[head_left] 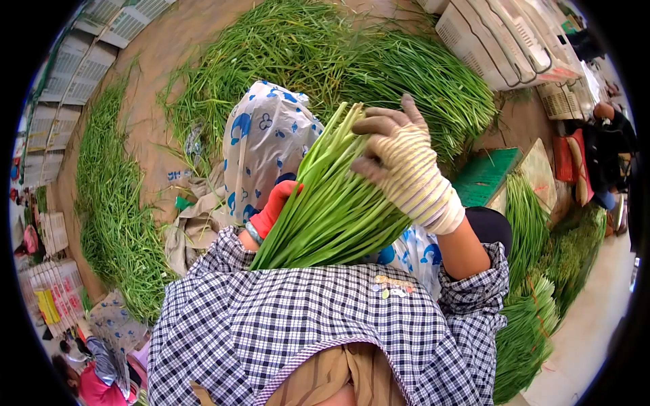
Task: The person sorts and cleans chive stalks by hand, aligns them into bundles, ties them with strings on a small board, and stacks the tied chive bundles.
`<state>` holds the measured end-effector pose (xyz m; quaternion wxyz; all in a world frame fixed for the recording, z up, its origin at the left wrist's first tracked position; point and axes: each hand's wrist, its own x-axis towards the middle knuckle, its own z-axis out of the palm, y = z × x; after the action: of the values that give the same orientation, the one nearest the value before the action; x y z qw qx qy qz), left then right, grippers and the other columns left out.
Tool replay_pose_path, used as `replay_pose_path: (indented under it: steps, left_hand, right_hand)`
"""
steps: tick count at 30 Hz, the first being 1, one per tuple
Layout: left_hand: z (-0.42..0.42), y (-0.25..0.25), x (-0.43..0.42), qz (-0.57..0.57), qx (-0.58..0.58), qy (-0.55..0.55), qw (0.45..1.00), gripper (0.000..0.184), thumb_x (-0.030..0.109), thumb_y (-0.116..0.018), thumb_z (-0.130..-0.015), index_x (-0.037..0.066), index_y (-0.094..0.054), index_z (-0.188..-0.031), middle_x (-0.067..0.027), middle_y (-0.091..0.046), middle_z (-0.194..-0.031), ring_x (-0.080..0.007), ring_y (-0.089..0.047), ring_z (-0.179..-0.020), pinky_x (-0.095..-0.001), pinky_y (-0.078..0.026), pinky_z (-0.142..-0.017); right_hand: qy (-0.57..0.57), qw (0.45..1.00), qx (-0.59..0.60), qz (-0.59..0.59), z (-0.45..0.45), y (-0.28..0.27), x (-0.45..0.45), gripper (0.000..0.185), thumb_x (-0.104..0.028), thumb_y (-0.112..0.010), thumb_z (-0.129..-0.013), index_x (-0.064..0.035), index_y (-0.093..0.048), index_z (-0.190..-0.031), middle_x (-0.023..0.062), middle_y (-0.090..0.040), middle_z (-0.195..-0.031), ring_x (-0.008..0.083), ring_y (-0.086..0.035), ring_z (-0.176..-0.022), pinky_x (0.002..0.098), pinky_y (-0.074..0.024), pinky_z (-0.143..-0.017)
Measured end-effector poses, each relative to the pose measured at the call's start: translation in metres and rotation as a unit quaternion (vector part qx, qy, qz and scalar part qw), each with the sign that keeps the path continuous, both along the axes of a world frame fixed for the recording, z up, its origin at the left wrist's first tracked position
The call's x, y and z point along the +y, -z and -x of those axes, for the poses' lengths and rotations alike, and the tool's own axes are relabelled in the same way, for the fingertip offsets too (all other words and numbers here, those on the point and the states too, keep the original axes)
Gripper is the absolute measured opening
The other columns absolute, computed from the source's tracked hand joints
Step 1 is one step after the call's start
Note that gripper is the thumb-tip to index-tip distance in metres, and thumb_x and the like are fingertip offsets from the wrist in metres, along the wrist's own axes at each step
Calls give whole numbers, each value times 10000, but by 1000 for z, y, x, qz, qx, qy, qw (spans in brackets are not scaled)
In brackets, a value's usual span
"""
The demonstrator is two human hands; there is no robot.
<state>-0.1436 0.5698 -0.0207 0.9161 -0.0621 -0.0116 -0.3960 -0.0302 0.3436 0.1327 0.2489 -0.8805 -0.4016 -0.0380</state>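
Note:
A thick bunch of long green stalks [332,210] lies slanted across my lap, its pale ends pointing up and away from me. My left hand [274,206], in a red glove, is wrapped round the left side of the bunch, with part of the hand hidden behind the leaves. Over the right side, near the pale ends, is my right hand [399,152] in a striped, dirt-stained glove. Its fingers are apart and slightly bent, beside the stalks. A white plastic sheet with blue prints [261,145] covers my knee behind the bunch.
Loose green stalks [271,51] are heaped on the floor ahead, with another strip [115,210] at left. White crates [504,40] stand at the upper right. A green board [484,177] and tied bundles [525,331] are at right. Other people sit at the lower left and far right.

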Motion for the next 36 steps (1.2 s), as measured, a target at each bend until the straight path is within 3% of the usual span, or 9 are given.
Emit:
replay_pose_path:
  steps: [3,13,15,23,24,25,29,31,36]
  left_hand:
    - [3,-2,0,-33,41,9,999,606,399,-536,-896,91,-443,-1410,-161,-507,-1376,-333,-473,-1277,-503,-351,-1095]
    - [9,-15,-16,-14,-109,-59,992,596,498,-257,-1008,178,-259,-1510,-63,-232,-1565,-243,-223,-1439,-475,-166,-1181]
    - [12,-12,-7,-96,55,-39,993,720,572,-518,-887,135,-396,-1447,-132,-441,-1440,-318,-461,-1292,-480,-387,-1080]
    - [47,28,-11,-168,170,-285,928,777,592,-450,-921,195,-168,-1526,-111,-198,-1564,-293,-192,-1442,-544,-265,-1134]
    - [20,-22,-26,-185,-118,-323,920,731,566,-405,-948,198,-155,-1528,-104,-193,-1565,-292,-190,-1443,-548,-254,-1137]
    - [23,-19,-15,-169,-76,-225,956,722,576,-390,-948,194,-179,-1523,-104,-220,-1555,-289,-215,-1433,-545,-262,-1133]
    - [29,-2,-3,-197,67,-83,975,697,606,-338,-952,183,-274,-1502,-94,-316,-1521,-275,-302,-1395,-533,-272,-1127]
    - [25,-13,-6,-166,25,-81,982,684,601,-321,-958,185,-283,-1499,-88,-318,-1521,-275,-317,-1387,-523,-273,-1129]
    - [34,13,-2,-103,47,-106,988,678,601,-311,-958,187,-298,-1494,-81,-329,-1517,-275,-350,-1368,-502,-286,-1126]
  right_hand:
    - [68,981,145,-108,-5,-2,-6,192,-105,-706,-822,24,-587,-745,127,-618,-1042,244,-598,-946,351,-515,-748]
    - [173,956,-33,-234,38,-41,-62,87,-63,-742,-708,-97,-669,-741,90,-621,-1188,258,-561,-1142,471,-319,-1092]
    - [156,986,-42,-49,61,-27,-60,147,-229,-792,-629,-172,-666,-680,46,-591,-1268,282,-443,-1285,516,-154,-1163]
    - [226,971,-8,-74,104,10,-25,180,-108,-752,-590,-153,-598,-672,45,-547,-1327,315,-354,-1344,558,-114,-1159]
    - [216,970,45,-103,104,5,-28,149,-51,-714,-611,-126,-600,-671,57,-562,-1294,313,-374,-1327,544,-133,-1153]
    - [218,969,43,-103,103,5,-33,149,-51,-714,-611,-126,-600,-671,57,-562,-1294,313,-374,-1327,544,-133,-1153]
    - [188,889,303,-287,99,-1,-53,83,-45,-681,-659,-57,-602,-683,115,-546,-1291,291,-416,-1285,491,-192,-1140]
    - [237,678,468,-515,87,-13,-60,98,-92,-689,-689,-66,-595,-679,93,-600,-1191,233,-513,-1145,411,-330,-1042]
    - [176,648,226,-706,22,-65,-84,109,-171,-691,-820,-90,-661,-886,118,-660,-1069,233,-588,-991,383,-405,-964]
